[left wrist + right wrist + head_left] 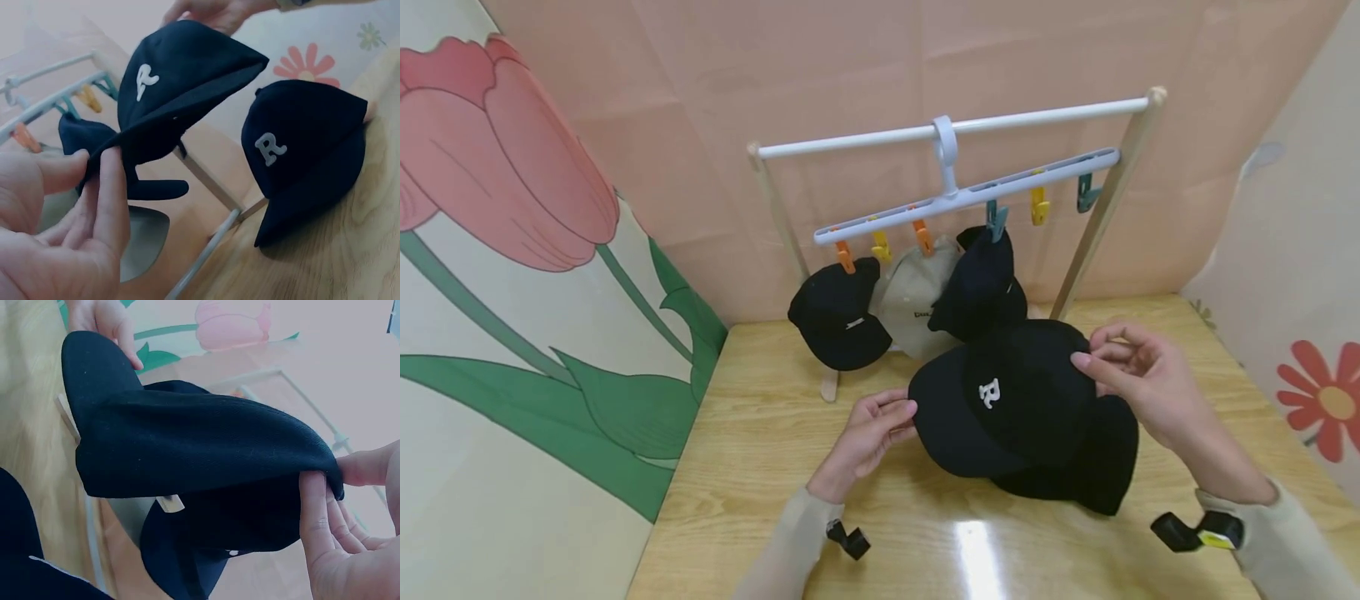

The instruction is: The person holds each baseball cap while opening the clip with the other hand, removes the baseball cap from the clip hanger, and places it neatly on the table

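Note:
Both hands hold a black baseball cap [1037,392] with a white letter R, raised over the wooden table. My left hand [868,437] pinches the edge of its brim between thumb and fingers. At the other end, my right hand [1146,383] pinches the edge of the crown, seen close up in the right wrist view. A second dark cap [306,137], also with a white R, sits on the table; the held cap partly covers it in the head view. Behind hangs a pale blue clip hanger [955,198] carrying several caps.
The hanger hooks over a white rail [1030,121] on a wooden-legged stand. Clipped to it are a black cap [835,312], a beige cap [910,304] and a navy cap [977,287]. A yellow clip [1039,206] and a teal clip [1086,193] at the right hold nothing.

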Available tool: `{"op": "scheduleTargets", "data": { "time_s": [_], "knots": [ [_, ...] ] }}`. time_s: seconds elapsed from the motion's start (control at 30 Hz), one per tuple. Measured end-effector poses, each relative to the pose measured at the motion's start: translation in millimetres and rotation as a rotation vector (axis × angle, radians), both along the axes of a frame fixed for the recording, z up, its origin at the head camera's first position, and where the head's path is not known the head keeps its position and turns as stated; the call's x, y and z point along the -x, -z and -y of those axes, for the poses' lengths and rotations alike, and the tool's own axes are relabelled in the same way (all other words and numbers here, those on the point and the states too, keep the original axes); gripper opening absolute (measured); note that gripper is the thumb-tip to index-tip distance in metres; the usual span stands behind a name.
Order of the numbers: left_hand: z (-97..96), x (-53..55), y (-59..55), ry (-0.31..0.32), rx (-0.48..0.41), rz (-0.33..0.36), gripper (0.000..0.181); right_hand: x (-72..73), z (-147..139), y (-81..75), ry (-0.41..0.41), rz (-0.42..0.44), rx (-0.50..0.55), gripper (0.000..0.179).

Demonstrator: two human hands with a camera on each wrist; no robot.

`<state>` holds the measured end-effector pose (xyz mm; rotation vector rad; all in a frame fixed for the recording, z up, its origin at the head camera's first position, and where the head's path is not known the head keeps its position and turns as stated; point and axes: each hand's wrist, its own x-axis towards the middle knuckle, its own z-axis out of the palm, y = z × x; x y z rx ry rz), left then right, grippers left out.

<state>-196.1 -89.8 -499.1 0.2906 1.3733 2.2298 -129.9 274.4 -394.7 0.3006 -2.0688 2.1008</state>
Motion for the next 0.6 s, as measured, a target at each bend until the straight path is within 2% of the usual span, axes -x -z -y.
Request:
{"op": "scheduleTargets", "data": {
  "time_s": [0.13,0.27,0.4,0.6],
  "knots": [
    [-2.2,1.8,-0.3,-0.025,0.091,0.011,0.016,0.3,-2.5,6.5,0.014,0.049,-0.031,0.016],
    [-3.5,3.1,0.6,-0.057,0.155,0.021,0.025,1.4,-4.4,13.8,0.024,0.079,-0.066,0.014],
    [-4.1,5.4,4.4,-0.067,0.18,0.004,0.029,1.7,-5.9,20.1,0.039,0.096,-0.089,0.014],
    [-4.9,6.2,11.5,-0.06,0.188,0.001,0.017,0.2,-6.9,27.1,0.043,0.122,-0.074,0.014]
  ]
}}
